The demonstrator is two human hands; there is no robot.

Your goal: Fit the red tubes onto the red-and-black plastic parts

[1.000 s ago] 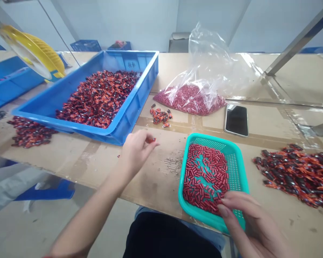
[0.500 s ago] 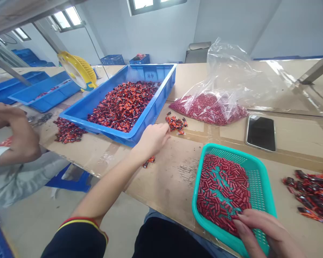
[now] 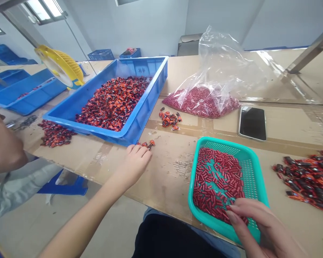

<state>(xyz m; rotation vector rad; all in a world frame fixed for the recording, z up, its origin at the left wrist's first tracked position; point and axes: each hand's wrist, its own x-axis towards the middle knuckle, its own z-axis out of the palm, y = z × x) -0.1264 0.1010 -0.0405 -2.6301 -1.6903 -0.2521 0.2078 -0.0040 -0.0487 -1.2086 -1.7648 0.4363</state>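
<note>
My left hand [image 3: 138, 161] rests low over the cardboard-covered table beside the blue tray's near corner. Its fingers are curled together with the tips hidden, right against a few small orange-and-black pieces [image 3: 151, 143]; what they hold, if anything, I cannot make out. A green plastic basket [image 3: 226, 142] in front of me contains many short dark-red tubes [image 3: 218, 179]. Over its near right side, thumb and forefinger of my right hand [image 3: 258, 224] pinch one small red tube [image 3: 229, 208]. Another little cluster of orange-and-black pieces [image 3: 168, 119] lies beyond my left hand.
A large blue tray [image 3: 157, 91] heaped with orange-and-black pieces stands at the back left, near a yellow fan [image 3: 60, 66]. Behind the basket are a clear bag of red tubes [image 3: 204, 102] and a phone [image 3: 252, 123]. More pieces [image 3: 309, 179] lie right; a co-worker's arm [image 3: 5, 147] is left.
My left hand has drawn back toward me and left, from the far small cluster to the pieces by the tray corner. My right hand keeps its pinch over the basket. The view has shifted slightly.
</note>
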